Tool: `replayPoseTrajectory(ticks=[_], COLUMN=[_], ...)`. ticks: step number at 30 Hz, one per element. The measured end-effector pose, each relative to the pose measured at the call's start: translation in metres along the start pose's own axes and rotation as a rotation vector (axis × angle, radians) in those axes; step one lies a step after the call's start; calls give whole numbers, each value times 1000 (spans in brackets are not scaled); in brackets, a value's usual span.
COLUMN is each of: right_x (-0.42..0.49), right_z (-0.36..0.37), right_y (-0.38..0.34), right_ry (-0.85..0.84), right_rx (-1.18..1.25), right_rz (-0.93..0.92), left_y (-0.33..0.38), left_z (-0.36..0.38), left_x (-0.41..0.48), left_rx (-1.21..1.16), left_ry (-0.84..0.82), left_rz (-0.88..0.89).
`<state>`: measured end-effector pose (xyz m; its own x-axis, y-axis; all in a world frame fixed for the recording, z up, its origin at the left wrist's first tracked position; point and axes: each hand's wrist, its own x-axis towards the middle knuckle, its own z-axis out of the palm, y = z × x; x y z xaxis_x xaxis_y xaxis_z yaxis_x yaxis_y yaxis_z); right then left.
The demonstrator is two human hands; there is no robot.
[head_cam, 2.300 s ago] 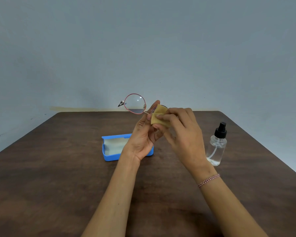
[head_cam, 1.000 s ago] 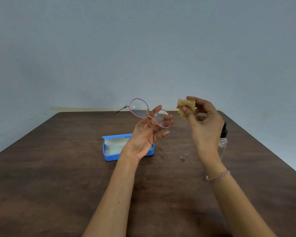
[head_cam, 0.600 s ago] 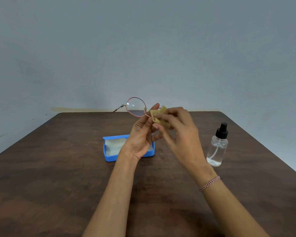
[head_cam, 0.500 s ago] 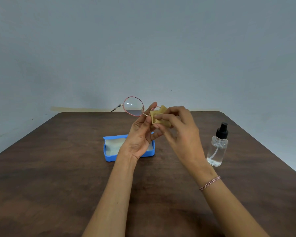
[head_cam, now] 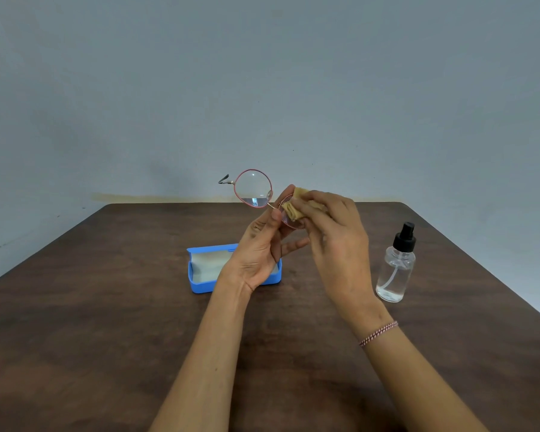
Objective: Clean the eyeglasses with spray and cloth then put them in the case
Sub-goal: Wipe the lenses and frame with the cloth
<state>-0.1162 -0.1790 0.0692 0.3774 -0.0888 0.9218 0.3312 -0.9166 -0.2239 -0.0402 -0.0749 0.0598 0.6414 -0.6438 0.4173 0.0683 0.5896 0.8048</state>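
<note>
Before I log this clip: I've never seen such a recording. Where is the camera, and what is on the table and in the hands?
No machine here: a person works with two bare hands, and the one picture comes from a wide-angle camera worn on their head, looking forward and down. The left hand holds the round eyeglasses up, near the bridge. The right hand pinches a tan cloth against one lens; the other lens is uncovered. On the dark wooden table sit an open blue case, partly behind the left hand, and a clear spray bottle with a black top, standing upright to the right.
</note>
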Motion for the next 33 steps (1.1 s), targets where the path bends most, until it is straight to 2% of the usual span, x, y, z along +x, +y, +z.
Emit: replayPoseTrajectory(ticks=[10,18,26,33], right_x=[-3,0,-1,-2], right_z=[4,0,2,0], right_y=[0,9,5,4], right_ry=[-82,-23,-79,-61], right_rx=[-15,-85,-60,-105], right_rz=[-108,-24,-61,-100], left_y=[6,4,2,-3], left_z=[-7,4,3,0], left_x=[-1,1,2,4], left_rx=[11,57,-65,-110], left_ry=[57,51,74,86], left_rz=[26,6,52,46])
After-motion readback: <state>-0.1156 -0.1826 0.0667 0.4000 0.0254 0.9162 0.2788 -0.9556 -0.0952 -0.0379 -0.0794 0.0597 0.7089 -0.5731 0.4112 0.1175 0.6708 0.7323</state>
